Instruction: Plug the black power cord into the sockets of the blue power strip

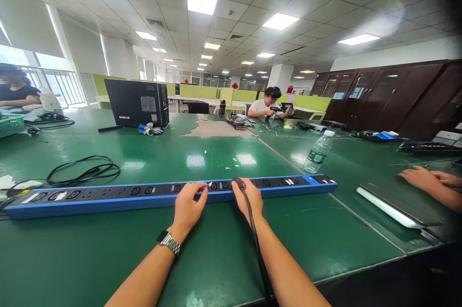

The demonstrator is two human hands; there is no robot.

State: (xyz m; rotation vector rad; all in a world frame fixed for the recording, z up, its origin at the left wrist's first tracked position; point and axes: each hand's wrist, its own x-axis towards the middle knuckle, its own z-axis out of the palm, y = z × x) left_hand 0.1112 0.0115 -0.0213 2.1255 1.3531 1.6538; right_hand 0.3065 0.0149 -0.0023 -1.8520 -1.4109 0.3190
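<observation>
A long blue and black power strip [108, 196] lies across the green table [216, 249] in front of me. My left hand [189, 206], with a wristwatch on the wrist, rests on the strip's near edge, fingers touching its top near the middle. My right hand [247, 198] grips a black plug [238, 183] seated in a socket of the strip. The plug's black cable [258, 254] runs back over my right forearm toward me.
A water bottle [318, 152] stands behind the strip's right end. A coiled black cable [86, 170] lies at the left. A black computer case [139, 103] sits farther back. Another person's hands [429, 179] rest at the right by a flat white device [390, 206]. Two people sit at the far tables.
</observation>
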